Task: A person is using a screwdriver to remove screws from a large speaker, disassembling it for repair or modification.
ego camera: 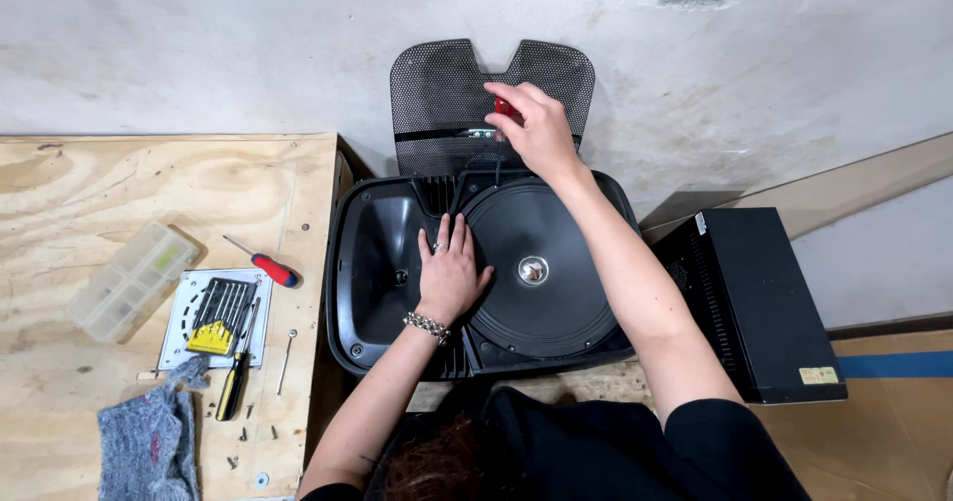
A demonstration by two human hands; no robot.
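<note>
Two hands are at work on a black speaker cabinet [369, 263] lying open on its back at the edge of a plywood desk [119, 178]. The left hand [452, 273] lies flat, fingers spread, on the rim of the big round speaker cone [551, 228], its grip wide and holding nothing. The right hand [536, 124] reaches to the far edge of the cabinet, its grip closed around the red handle of a screwdriver [503, 107] whose shaft points down near the top of the cone. Behind it a black mesh grille [437, 89] leans against the wall.

To do this well, I would judge that the screwdriver should stand square in the screw head, with downward push before any turn, so the tip cannot slip onto the soft cone. The flat left hand serves best as a brace on the stiff outer rim, not on the cone itself.

On the desk lie a second red-handled screwdriver [266, 265], a yellow-and-black screwdriver [234, 380], a set of small bits [220, 314] on a pale square plate [260, 340], a clear plastic parts box [131, 280], a grey rag [149, 439] and a few loose screws. A black box [759, 302] sits to the right.
</note>
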